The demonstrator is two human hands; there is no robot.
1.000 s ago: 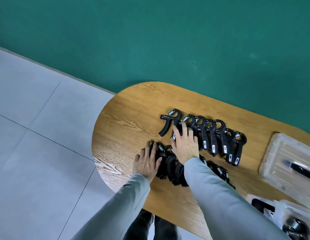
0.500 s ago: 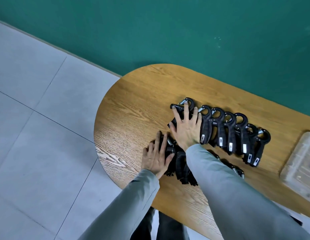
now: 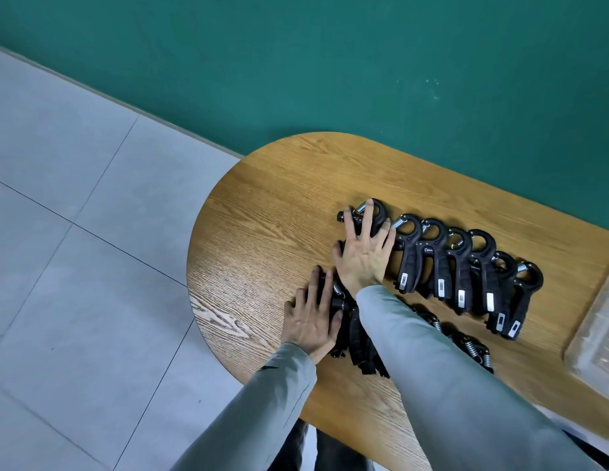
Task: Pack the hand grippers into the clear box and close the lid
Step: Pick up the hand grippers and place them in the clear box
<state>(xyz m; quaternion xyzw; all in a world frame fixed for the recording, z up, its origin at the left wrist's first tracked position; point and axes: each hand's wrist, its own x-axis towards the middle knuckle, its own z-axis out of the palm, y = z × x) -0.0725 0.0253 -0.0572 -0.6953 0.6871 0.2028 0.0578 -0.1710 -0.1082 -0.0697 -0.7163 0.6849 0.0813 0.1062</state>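
Several black hand grippers lie in a far row [image 3: 459, 266] on the wooden table [image 3: 262, 232], each with a metal spring at the top and a white label on the handle. My right hand [image 3: 364, 256] lies flat, fingers spread, on the leftmost gripper of that row [image 3: 374, 212]. A near row of grippers [image 3: 357, 338] runs under my right sleeve, so most of it is hidden. My left hand [image 3: 310, 321] presses flat on the left end of that near row. A corner of the clear box [image 3: 595, 331] shows at the right edge.
The rounded left end of the table is bare wood. Beyond the table edge is grey tiled floor [image 3: 75, 266], and a green wall [image 3: 330, 62] stands behind. My legs show below the near table edge.
My right hand has slid farther onto the leftmost gripper of the far row, pushing it against its neighbours. The view has turned left, so the clear box has moved almost out of frame.
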